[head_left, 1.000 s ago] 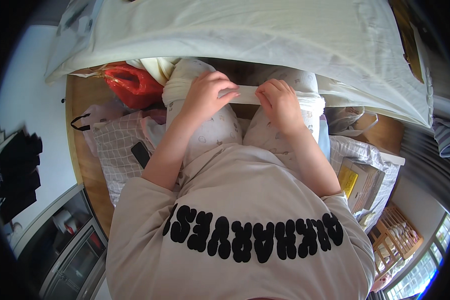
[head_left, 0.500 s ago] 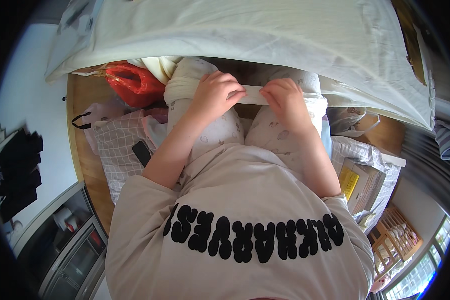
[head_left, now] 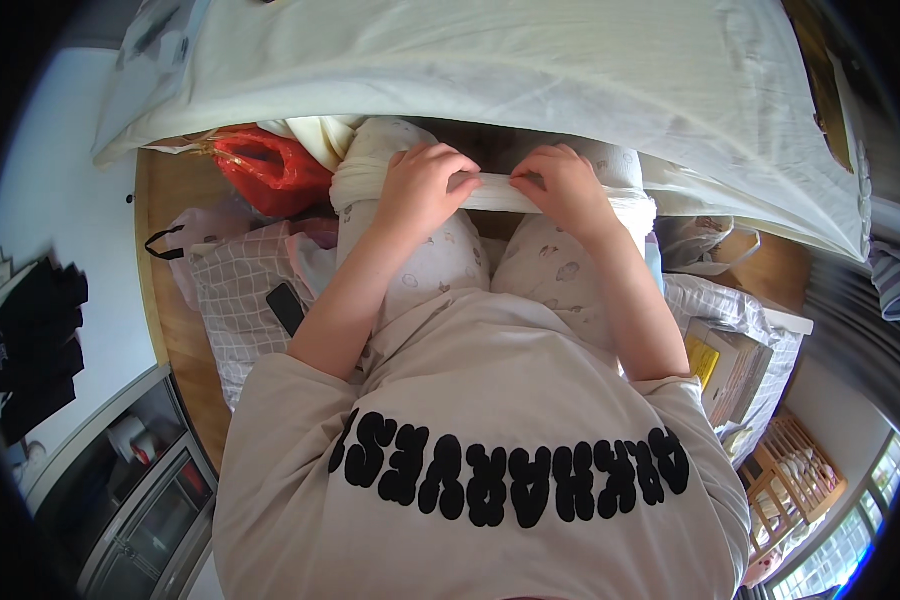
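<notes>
A: White fabric strip (head_left: 495,193), position?
B: Stretched across both legs of the patterned trousers (head_left: 440,252), bridging the gap.
A: Grip?
B: Left hand (head_left: 422,190), over the trousers' left leg: fingertips pinched on strip. Right hand (head_left: 564,190), over the right leg: likewise pinched.
A: Nearby?
B: Red plastic bag (head_left: 270,175), dark phone (head_left: 285,308); both left of the trousers.
</notes>
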`<state>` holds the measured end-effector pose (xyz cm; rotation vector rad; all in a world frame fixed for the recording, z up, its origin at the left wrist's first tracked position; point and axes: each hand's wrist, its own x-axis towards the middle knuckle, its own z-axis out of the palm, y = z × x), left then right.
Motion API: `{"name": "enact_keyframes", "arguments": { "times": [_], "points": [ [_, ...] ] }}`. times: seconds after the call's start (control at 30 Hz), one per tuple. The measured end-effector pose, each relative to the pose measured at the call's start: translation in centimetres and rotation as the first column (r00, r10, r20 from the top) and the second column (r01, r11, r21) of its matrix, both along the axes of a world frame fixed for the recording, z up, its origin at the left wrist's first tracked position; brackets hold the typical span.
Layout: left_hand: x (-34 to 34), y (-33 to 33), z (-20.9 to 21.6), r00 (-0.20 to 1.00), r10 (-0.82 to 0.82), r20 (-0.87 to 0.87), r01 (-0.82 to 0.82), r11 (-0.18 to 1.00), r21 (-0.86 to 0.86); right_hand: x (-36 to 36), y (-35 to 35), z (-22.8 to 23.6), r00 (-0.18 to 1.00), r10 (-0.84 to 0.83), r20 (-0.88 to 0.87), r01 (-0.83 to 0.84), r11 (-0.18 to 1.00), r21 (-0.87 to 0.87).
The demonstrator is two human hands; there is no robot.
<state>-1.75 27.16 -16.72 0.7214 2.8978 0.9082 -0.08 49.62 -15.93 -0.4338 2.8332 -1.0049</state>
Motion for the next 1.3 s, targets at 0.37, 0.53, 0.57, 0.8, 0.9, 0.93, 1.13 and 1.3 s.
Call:
{"name": "enact_keyframes", "arguments": {
  "times": [0.37, 0.53, 0.57, 0.8, 0.9, 0.93, 1.13, 1.3],
  "points": [
    [-0.1, 0.1, 0.0, 0.999, -0.003, -0.046, 0.006, 0.998, 0.055, -0.2, 0.0, 0.0, 0.999, -0.038, 0.037, 0.043, 0.989, -0.138],
    [-0.4, 0.2, 0.0, 0.999, -0.025, -0.024, 0.026, 0.999, 0.043, -0.1, 0.0, 0.4, 1.000, -0.002, 0.002, 0.002, 0.992, -0.126],
    [-0.4, 0.2, 0.0, 0.999, -0.025, -0.024, 0.026, 0.999, 0.043, 0.0, 0.0, 0.6, 1.000, 0.006, -0.028, -0.008, 0.997, -0.075],
    [-0.3, 0.3, -0.1, 0.999, -0.029, -0.020, 0.030, 0.997, 0.065, 0.3, 0.5, 1.0, 0.999, 0.037, -0.013, -0.037, 0.999, -0.029],
    [-0.3, 0.2, -0.1, 1.000, -0.027, -0.016, 0.028, 0.997, 0.069, 0.2, 0.4, 0.8, 0.999, 0.037, -0.013, -0.038, 0.998, -0.040],
    [-0.3, 0.2, -0.1, 0.999, -0.029, -0.022, 0.030, 0.997, 0.071, 0.2, 0.4, 0.7, 0.999, 0.038, -0.013, -0.038, 0.998, -0.039],
    [-0.3, 0.1, -0.1, 1.000, -0.027, -0.016, 0.028, 0.997, 0.071, 0.0, 0.3, 1.0, 1.000, 0.013, -0.029, -0.016, 0.994, -0.106],
    [-0.3, 0.1, 0.0, 1.000, -0.029, -0.008, 0.030, 0.997, 0.073, 0.2, 0.1, 1.0, 0.996, 0.051, -0.070, -0.054, 0.997, -0.056]
  ]
}}
